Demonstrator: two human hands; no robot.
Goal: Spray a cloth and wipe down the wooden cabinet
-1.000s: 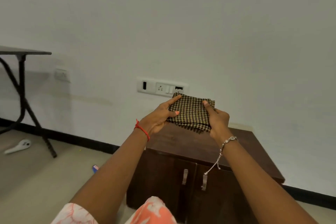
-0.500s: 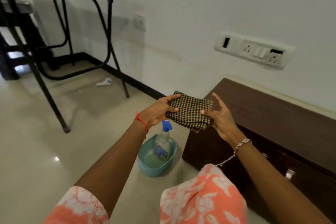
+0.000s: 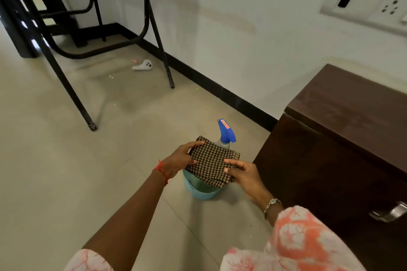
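Note:
My left hand (image 3: 178, 160) grips the left edge of a folded brown-and-tan checked cloth (image 3: 209, 163), thumb on top. My right hand (image 3: 246, 174) touches the cloth's near right edge with straight fingers. I hold the cloth low over a teal tub (image 3: 198, 192) on the floor. In the tub stands a spray bottle with a blue trigger head (image 3: 225, 133); the cloth hides its body. The dark wooden cabinet (image 3: 341, 116) stands at the right against the wall, just right of the tub.
A metal door handle (image 3: 389, 212) sticks out of the cabinet front. Black table legs (image 3: 66, 86) stand on the floor at the far left. A white controller (image 3: 143, 65) lies near the wall. A socket panel (image 3: 374, 4) sits on the wall above the cabinet.
My view swung down and left from the cabinet top to the floor. Both hands brought the cloth down from above the cabinet to over the tub, and my right hand's fingers straightened.

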